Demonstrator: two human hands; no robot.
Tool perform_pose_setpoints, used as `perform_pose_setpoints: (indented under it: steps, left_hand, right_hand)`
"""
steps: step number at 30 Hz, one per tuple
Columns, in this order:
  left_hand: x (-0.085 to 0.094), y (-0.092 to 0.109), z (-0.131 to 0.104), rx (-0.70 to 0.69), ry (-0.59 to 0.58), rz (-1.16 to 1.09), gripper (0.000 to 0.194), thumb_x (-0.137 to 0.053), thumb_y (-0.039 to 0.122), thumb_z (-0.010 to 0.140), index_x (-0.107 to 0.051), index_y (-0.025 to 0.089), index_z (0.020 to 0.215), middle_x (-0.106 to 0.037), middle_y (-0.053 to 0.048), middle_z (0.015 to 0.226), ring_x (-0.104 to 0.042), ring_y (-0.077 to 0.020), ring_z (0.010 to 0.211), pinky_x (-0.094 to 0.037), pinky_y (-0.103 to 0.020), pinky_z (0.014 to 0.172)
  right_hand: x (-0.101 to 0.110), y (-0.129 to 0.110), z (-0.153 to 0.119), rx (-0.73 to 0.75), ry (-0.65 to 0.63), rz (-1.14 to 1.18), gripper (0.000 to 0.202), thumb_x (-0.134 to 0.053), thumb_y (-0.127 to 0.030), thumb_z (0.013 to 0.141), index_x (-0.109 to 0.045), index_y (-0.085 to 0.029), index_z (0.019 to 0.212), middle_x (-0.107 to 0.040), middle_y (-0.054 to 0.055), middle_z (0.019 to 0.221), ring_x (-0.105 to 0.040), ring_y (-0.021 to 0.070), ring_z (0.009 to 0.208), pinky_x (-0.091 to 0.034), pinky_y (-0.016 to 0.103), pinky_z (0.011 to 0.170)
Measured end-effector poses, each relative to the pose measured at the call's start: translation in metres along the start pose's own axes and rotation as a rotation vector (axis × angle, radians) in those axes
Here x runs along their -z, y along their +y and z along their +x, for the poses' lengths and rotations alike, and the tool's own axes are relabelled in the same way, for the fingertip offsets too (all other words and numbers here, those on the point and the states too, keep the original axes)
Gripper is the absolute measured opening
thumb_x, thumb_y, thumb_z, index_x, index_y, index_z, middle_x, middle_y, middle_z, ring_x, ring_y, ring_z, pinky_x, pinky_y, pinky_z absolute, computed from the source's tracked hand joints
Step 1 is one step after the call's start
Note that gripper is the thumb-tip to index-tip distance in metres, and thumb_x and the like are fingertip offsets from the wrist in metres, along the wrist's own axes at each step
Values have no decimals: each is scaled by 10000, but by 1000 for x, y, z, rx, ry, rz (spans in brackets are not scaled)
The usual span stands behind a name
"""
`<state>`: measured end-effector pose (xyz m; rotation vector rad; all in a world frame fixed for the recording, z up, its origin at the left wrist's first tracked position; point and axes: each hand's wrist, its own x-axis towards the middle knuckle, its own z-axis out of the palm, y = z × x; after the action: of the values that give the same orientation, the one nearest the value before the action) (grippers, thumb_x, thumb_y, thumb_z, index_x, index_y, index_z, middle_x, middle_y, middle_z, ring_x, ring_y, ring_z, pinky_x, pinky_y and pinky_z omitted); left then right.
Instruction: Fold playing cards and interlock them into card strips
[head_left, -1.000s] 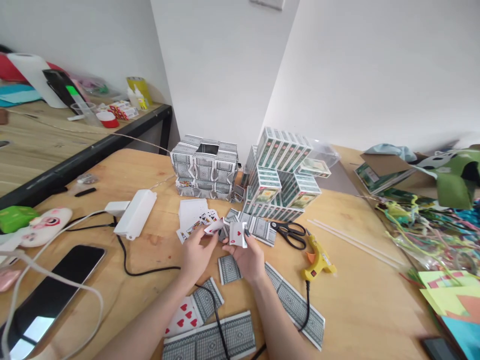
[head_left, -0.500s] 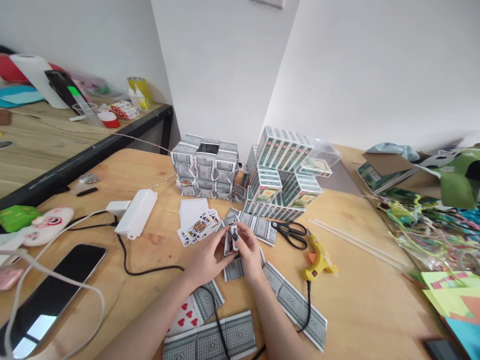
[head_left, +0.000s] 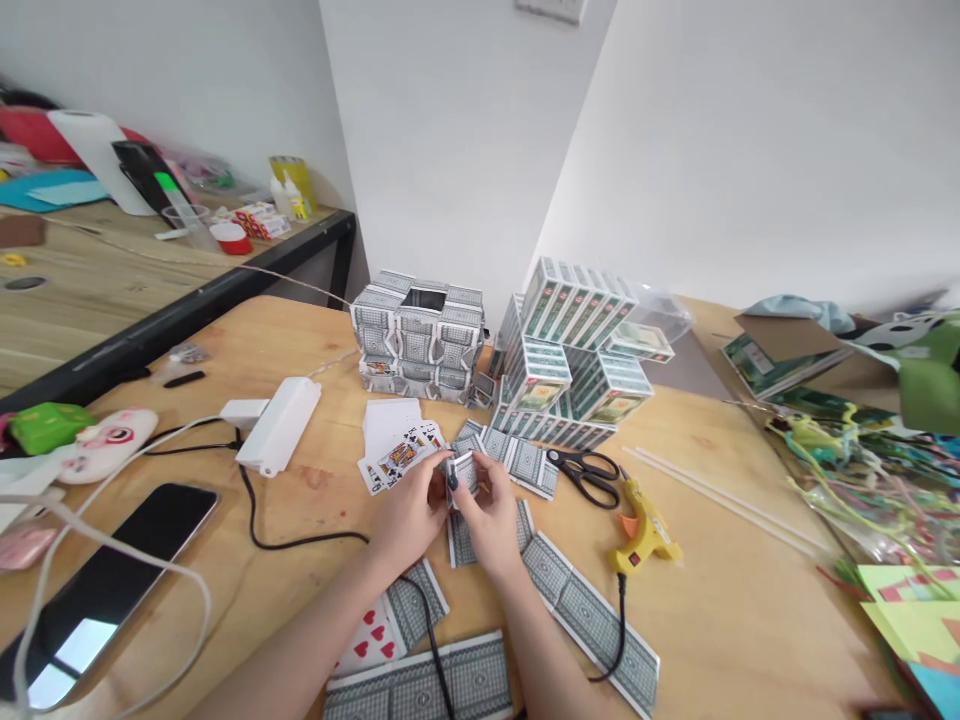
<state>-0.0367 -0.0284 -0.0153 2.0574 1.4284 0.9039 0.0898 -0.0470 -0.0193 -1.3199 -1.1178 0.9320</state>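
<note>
Near the middle of the table, my left hand point(head_left: 414, 502) and my right hand point(head_left: 487, 508) hold a small folded playing card point(head_left: 465, 474) between them, its grey patterned back showing. My fingers are closed on its sides and partly hide it. Loose face cards point(head_left: 403, 452) lie just left of my hands. Joined strips of card backs point(head_left: 592, 610) lie around my wrists. Behind stands a block built of folded cards point(head_left: 417, 340), with a dark square opening on top. Boxed card decks point(head_left: 581, 300) are stacked to its right.
Black scissors point(head_left: 586, 475) and a yellow glue gun point(head_left: 645, 535) lie right of my hands, the gun's cable running toward me. At left are a white power strip point(head_left: 281, 425), a phone point(head_left: 112, 580) and cables. Coloured scraps point(head_left: 862, 470) and a box sit far right.
The folded card has turned in my fingers, so its patterned back now faces up. My right thumb has shifted slightly left. The whole view has moved a little.
</note>
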Motion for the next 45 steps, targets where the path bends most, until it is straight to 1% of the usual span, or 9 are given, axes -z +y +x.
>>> perform_pose_setpoints:
  steps: [7,11,13,18,23,27,36,41,45]
  left_hand:
    - [0,0,-2,-78,-38,87,553,-505,153,750,-348,204,1279,-625,-76,977,-609,-207,855,-485,-332,747]
    - [3,5,-3,-143,-53,58,598,-501,190,763,-291,195,1322,-593,-110,1073,-595,-215,899,-476,-344,786]
    - [4,6,-3,-158,-51,39,590,-487,200,778,-282,198,1332,-594,-109,1066,-595,-211,889,-475,-344,786]
    - [1,2,-2,-153,-32,55,542,-478,231,797,-325,209,1316,-629,-68,889,-601,-202,808,-482,-332,728]
    - [0,1,-2,-158,-17,64,527,-487,235,785,-353,205,1293,-627,-75,907,-599,-197,811,-480,-321,735]
    - [1,3,-3,-138,-28,53,526,-488,222,773,-363,196,1284,-630,-57,833,-602,-182,751,-480,-297,691]
    - [0,1,-2,-124,-6,70,549,-507,194,718,-392,198,1255,-620,-32,771,-586,-174,699,-463,-278,655]
    - [1,3,-3,-119,-17,62,571,-522,170,692,-405,186,1250,-609,-24,738,-577,-170,668,-456,-271,621]
    - [0,2,-3,-111,-23,61,578,-520,161,686,-401,176,1251,-611,-22,738,-581,-170,672,-460,-270,624]
  right_hand:
    - [-1,-1,0,-31,57,-13,386,-629,-335,698,-571,-192,1052,-564,62,965,-519,200,881,-433,332,789]
    - [1,0,1,-64,70,8,384,-629,-346,698,-576,-187,1043,-572,60,956,-526,198,882,-436,327,784]
    - [2,1,2,-80,71,37,388,-634,-354,692,-580,-185,1038,-580,55,932,-533,195,870,-440,322,773]
    - [2,3,4,-104,47,76,387,-635,-348,692,-581,-167,1030,-595,58,923,-550,191,861,-444,319,776]
    - [2,3,5,-97,55,64,405,-645,-323,682,-563,-159,1044,-591,74,968,-547,199,891,-447,337,800]
    - [2,1,5,-104,68,94,410,-653,-300,676,-555,-158,1047,-583,85,1027,-543,202,934,-436,351,844]
    - [1,-1,4,-89,43,210,437,-671,-283,662,-536,-165,1061,-598,82,1028,-560,209,973,-432,353,871]
    - [3,1,6,-102,39,188,463,-663,-275,663,-518,-167,1089,-592,84,1048,-565,212,952,-448,349,831]
    - [4,3,7,-103,41,187,462,-670,-264,650,-526,-172,1079,-598,79,1042,-559,211,958,-438,349,844]
